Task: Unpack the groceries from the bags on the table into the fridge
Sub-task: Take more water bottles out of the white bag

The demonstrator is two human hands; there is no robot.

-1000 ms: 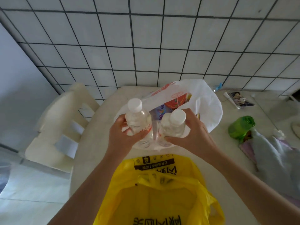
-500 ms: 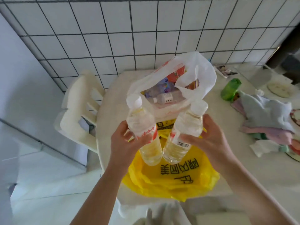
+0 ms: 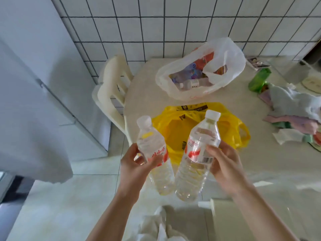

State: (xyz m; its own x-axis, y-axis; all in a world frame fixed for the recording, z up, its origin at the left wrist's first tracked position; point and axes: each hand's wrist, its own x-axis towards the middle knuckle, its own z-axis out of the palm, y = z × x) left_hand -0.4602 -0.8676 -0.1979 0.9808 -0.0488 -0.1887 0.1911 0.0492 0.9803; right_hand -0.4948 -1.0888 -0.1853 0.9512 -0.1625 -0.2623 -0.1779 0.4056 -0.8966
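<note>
Water bottles (image 3: pixel 153 150) in both hands, white bag (image 3: pixel 224 70) holding groceries

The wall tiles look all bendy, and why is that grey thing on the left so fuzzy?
Head view: the wide lens curves the wall tiles; the grey surface at left is smeared, probably motion blur; the water bottles in both hands stay fairly sharp.
</note>
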